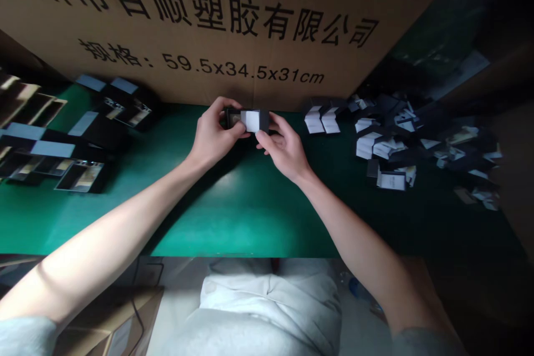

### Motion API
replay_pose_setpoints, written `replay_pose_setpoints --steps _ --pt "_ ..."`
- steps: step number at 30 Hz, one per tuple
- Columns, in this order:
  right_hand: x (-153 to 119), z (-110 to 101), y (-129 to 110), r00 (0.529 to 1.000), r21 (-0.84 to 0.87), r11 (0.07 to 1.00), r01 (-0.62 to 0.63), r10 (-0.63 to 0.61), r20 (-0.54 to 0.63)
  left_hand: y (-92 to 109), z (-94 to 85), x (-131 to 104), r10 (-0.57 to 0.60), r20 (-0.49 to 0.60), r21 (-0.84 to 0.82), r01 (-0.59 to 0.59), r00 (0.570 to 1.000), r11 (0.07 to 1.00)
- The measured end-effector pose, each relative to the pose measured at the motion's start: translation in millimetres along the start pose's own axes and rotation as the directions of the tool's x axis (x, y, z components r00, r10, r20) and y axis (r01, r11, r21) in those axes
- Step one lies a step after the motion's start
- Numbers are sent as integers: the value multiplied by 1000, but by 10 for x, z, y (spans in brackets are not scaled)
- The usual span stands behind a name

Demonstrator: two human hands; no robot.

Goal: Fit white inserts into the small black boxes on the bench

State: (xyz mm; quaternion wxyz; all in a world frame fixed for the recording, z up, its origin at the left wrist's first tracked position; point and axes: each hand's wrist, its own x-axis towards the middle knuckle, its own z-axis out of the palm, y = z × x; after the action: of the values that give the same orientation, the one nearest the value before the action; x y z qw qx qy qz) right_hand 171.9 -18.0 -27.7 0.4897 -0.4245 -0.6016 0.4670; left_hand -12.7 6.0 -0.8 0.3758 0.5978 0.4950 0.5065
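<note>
Both of my hands meet over the far middle of the green table [246, 211], holding one small black box [248, 120] with a white panel on its face. My left hand [213, 134] grips the box's left end, thumb on top. My right hand [282, 147] pinches its right end with the fingertips. The box is held just above the table, close to the big cardboard carton [208, 22] behind it.
Rows of open black boxes with pale lids [62, 144] lie at the left. A loose heap of small black and white folded pieces [400, 139] spreads over the right. A brown carton [117, 322] stands below the table's near edge at the left.
</note>
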Motion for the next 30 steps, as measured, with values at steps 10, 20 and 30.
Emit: replay_pose_setpoints --steps 10,20,30 --pt "20 -31 -3 1000 10 1000 -5 5 7 2 13 10 -60 89 -143 73 994 987" --pt "51 -65 67 999 -39 999 30 -29 26 -33 10 -17 17 43 4 -17 999 1000" --pt "-32 -21 -50 983 -278 952 130 -160 -86 90 6 -143 253 126 379 -283 959 881"
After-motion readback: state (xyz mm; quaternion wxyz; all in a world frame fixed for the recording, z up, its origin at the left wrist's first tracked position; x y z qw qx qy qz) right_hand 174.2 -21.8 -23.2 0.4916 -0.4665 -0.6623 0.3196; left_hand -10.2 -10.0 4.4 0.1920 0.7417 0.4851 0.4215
